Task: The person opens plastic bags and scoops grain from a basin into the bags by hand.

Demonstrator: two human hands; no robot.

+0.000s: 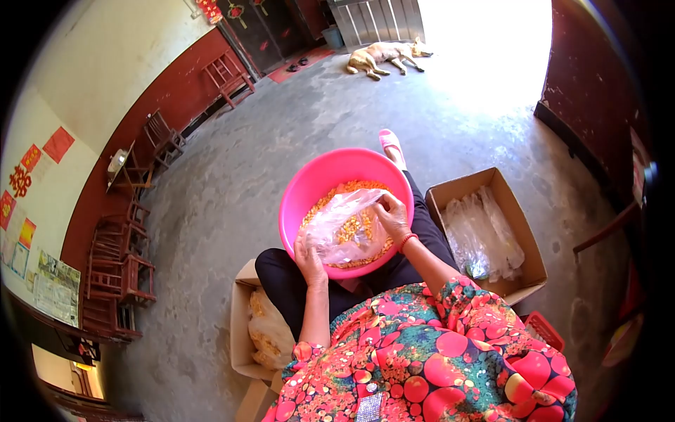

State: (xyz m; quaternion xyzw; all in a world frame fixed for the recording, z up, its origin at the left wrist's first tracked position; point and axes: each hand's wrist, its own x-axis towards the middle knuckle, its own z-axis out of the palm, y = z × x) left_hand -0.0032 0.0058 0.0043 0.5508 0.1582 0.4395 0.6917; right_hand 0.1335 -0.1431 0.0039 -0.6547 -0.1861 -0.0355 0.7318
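Note:
A clear plastic bag [336, 224] spreads over a pink basin [295, 188] that rests at my lap. Orange-yellow corn kernels [327, 200] lie in the basin, and more kernels show in or through the bag. My left hand [309, 259] grips the bag's near left side, fingers partly behind the film. On the right, my right hand [394, 216], with a red bracelet at the wrist, pinches the bag's upper right edge.
At my right stands a cardboard box [524, 264] holding several clear plastic bags [485, 235]. Another box [241, 330] at my left contains filled bags [271, 330]. A dog [383, 56] lies near the bright doorway. Wooden chairs [116, 271] line the left wall. A red basket [545, 329] sits behind the right box.

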